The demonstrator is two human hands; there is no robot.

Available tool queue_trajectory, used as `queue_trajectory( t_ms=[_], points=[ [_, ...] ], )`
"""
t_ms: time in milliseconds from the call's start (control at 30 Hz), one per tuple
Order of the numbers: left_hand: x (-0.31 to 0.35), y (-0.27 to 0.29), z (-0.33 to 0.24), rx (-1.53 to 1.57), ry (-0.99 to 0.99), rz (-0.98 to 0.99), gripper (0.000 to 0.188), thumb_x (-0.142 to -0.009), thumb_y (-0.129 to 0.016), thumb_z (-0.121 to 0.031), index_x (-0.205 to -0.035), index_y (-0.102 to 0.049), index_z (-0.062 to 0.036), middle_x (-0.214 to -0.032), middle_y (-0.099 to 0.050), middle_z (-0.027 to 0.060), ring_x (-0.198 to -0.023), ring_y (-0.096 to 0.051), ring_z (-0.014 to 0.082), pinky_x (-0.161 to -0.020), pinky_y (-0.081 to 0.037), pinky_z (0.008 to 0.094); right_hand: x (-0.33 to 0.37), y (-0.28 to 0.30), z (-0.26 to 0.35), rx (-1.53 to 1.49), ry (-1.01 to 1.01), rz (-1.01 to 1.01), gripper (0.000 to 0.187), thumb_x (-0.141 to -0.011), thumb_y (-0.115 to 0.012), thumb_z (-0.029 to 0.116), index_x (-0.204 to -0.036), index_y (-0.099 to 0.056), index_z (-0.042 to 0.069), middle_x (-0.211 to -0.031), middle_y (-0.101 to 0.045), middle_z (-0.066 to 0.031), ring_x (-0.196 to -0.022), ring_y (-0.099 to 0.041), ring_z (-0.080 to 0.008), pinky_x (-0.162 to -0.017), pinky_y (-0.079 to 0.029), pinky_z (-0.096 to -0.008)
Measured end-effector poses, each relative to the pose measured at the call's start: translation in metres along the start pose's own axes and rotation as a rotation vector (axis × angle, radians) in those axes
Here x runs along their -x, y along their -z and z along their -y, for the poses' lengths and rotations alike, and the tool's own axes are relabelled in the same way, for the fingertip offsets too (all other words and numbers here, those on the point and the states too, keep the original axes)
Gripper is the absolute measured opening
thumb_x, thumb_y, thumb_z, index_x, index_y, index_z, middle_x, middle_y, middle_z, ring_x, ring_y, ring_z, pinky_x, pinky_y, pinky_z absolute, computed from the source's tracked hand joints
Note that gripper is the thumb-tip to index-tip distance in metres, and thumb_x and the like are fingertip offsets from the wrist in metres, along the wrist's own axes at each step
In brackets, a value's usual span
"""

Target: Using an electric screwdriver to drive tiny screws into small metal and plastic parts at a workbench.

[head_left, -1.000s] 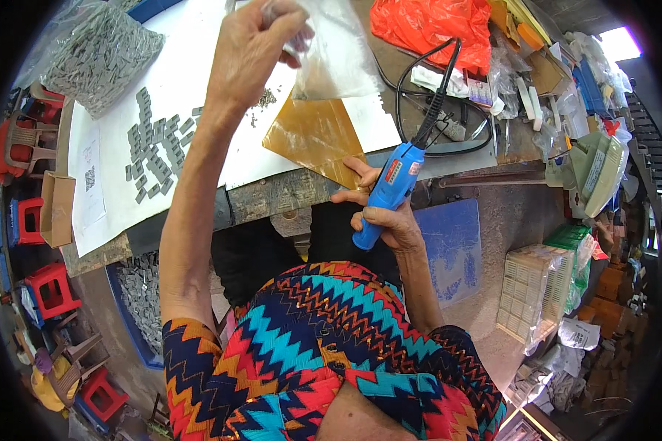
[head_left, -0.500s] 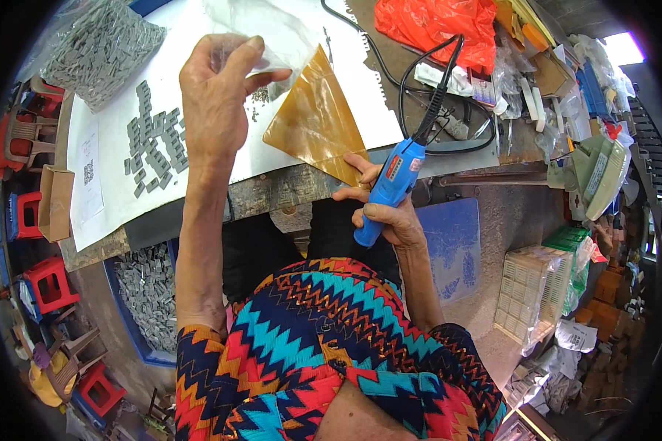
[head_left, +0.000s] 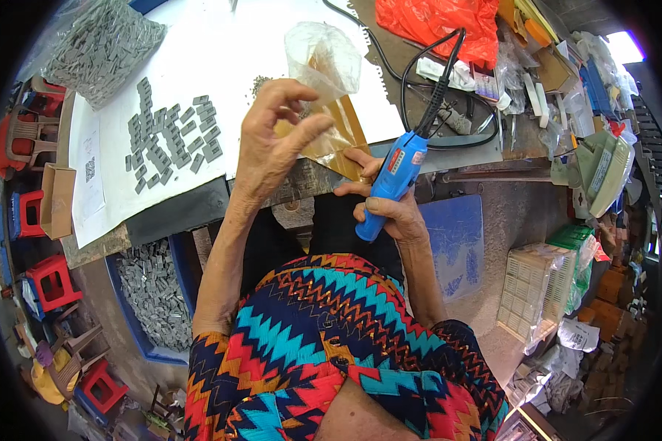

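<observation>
Fingers of the left hand [head_left: 278, 140], in the head view's centre, were parted near a clear, thin plastic bag [head_left: 318, 55], upper middle, probably light, slippery, best pinched by its rim. Mid-frame, the right hand [head_left: 399, 219] gripped a blue, likely stiff, plastic corded tool [head_left: 396, 176] round its barrel, two fingers spread at an amber translucent sheet [head_left: 351, 126].

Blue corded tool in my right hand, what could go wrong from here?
The black cord runs in loops, so it might snag and tug the blue tool in your right hand. The clear bag overlaps the amber sheet and might slide off it. The grey pieces lie uncontained to the left of your left hand; a stray sweep could scatter them.
</observation>
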State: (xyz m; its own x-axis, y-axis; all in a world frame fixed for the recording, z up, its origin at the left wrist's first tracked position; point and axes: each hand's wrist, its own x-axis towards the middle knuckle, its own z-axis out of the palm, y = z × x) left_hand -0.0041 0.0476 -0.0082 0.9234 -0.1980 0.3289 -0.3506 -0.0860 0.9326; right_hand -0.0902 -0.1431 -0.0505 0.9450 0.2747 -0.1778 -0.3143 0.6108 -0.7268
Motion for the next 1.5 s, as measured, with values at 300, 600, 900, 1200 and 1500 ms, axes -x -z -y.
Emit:
queue_trajectory(
  t_ms=[300, 600, 900, 1200, 1500],
  points=[
    [-0.010, -0.010, 0.035, -0.402, -0.096, -0.135, 0.034, -0.086, -0.056, -0.014, -0.116, -0.047, -0.0008, -0.106, -0.047, 0.0104, -0.090, -0.051, 0.0175, -0.070, -0.051, 0.0284, -0.001, 0.001, -0.001, 0.009, 0.017, 0.024, 0.046, -0.062, -0.062, -0.004, -0.105, -0.047, 0.002, -0.135, -0.033, -0.0249, -0.098, -0.060, -0.0356, -0.054, -0.052, -0.0291],
    [-0.005, -0.032, 0.046, -0.916, -0.121, 0.173, 0.043, -0.084, -0.056, -0.017, -0.123, -0.045, -0.0030, -0.114, -0.047, 0.0147, -0.110, -0.043, 0.0312, -0.091, -0.038, 0.0397, 0.008, 0.013, -0.001, -0.220, 0.150, 0.244, 0.048, -0.068, -0.067, 0.013, -0.108, -0.043, 0.000, -0.105, -0.050, -0.0339, -0.069, -0.064, -0.0328, -0.043, -0.049, -0.0281],
    [-0.004, -0.024, 0.042, -0.632, -0.227, 0.030, 0.036, -0.080, -0.053, -0.002, -0.116, -0.049, -0.0002, -0.109, -0.050, 0.0174, -0.099, -0.050, 0.0297, -0.085, -0.040, 0.0382, 0.002, -0.014, 0.031, -0.269, 0.227, 0.325, 0.051, -0.067, -0.065, 0.015, -0.107, -0.041, -0.005, -0.074, -0.057, -0.0270, -0.045, -0.056, -0.0215, -0.041, -0.048, -0.0283],
    [-0.014, -0.036, 0.039, -0.656, -0.280, -0.048, 0.044, -0.085, -0.054, -0.021, -0.128, -0.044, -0.0148, -0.124, -0.042, 0.0170, -0.111, -0.043, 0.0344, -0.093, -0.031, 0.0507, -0.031, -0.050, 0.077, -0.348, 0.229, 0.616, 0.048, -0.081, -0.061, 0.015, -0.113, -0.034, -0.006, -0.081, -0.052, -0.0217, -0.048, -0.055, -0.0165, -0.041, -0.040, -0.0244],
    [-0.004, -0.052, 0.065, -0.837, -0.183, 0.129, 0.038, -0.087, -0.049, -0.038, -0.122, -0.052, -0.0215, -0.136, -0.031, 0.0197, -0.127, -0.025, 0.0443, -0.100, -0.010, 0.0653, -0.075, -0.103, 0.074, -0.271, 0.285, 0.750, 0.048, -0.084, -0.059, 0.017, -0.116, -0.034, -0.007, -0.085, -0.052, -0.0221, -0.048, -0.055, -0.0156, -0.043, -0.042, -0.0238]
  ],
)
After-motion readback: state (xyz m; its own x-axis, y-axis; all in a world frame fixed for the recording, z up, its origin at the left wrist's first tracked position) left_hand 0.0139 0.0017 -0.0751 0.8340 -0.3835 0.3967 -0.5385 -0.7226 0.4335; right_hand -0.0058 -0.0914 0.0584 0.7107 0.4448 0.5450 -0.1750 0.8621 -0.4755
